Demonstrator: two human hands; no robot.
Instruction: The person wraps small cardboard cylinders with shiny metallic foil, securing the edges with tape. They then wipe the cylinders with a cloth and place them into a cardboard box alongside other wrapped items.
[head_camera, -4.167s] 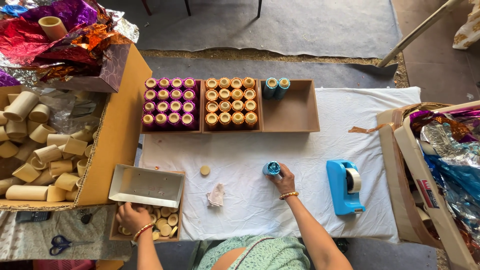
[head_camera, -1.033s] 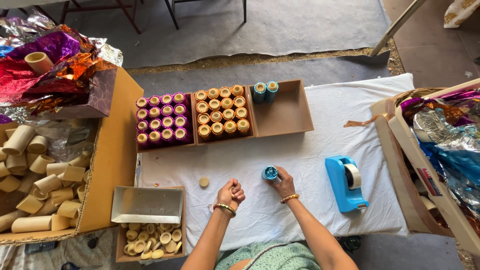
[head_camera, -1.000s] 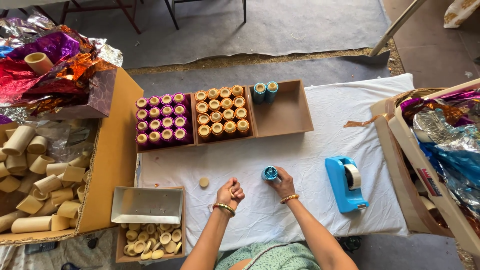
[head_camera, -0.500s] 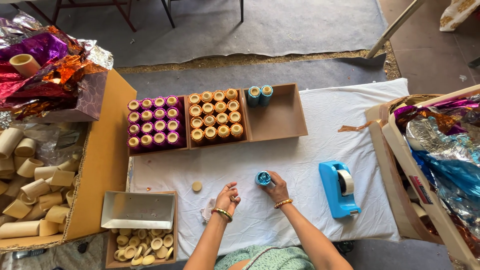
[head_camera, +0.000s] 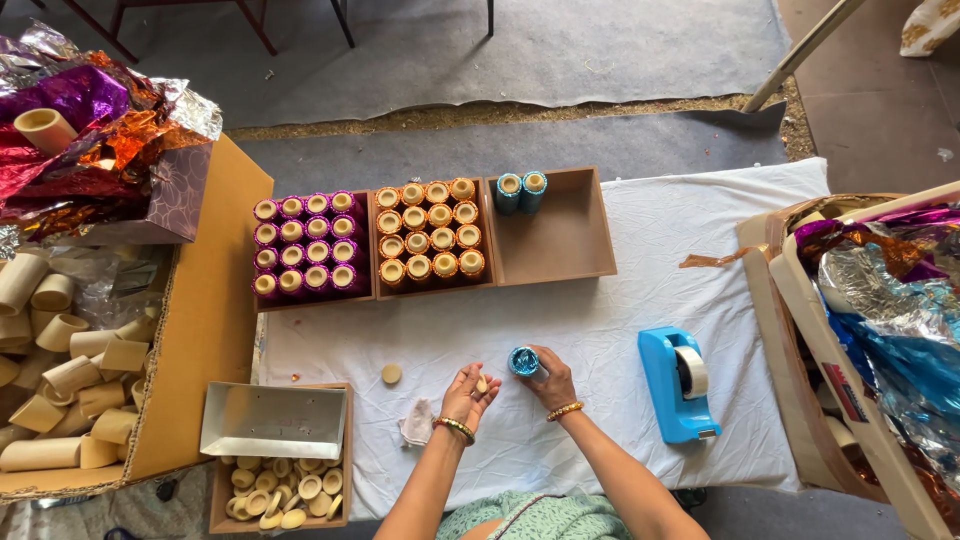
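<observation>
Far left: carton of bare cardboard tubes (head_camera: 60, 380); beside it a small box of round caps (head_camera: 280, 492) at the near table edge. Left hand (head_camera: 468, 395) pinches one small cap (head_camera: 482, 383); right hand (head_camera: 548, 375) grips a blue foil-wrapped tube (head_camera: 523, 361) upright on the white cloth (head_camera: 600, 320). Bare cloth lies between hands and trays; blue tape dispenser (head_camera: 678, 385) sits right, near the foil box (head_camera: 880, 330).

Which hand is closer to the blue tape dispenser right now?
Right. The right hand, holding a blue foil-wrapped tube, is just left of the blue tape dispenser. The left hand, with a small disc at its fingers, is farther left, beyond the tube.
</observation>
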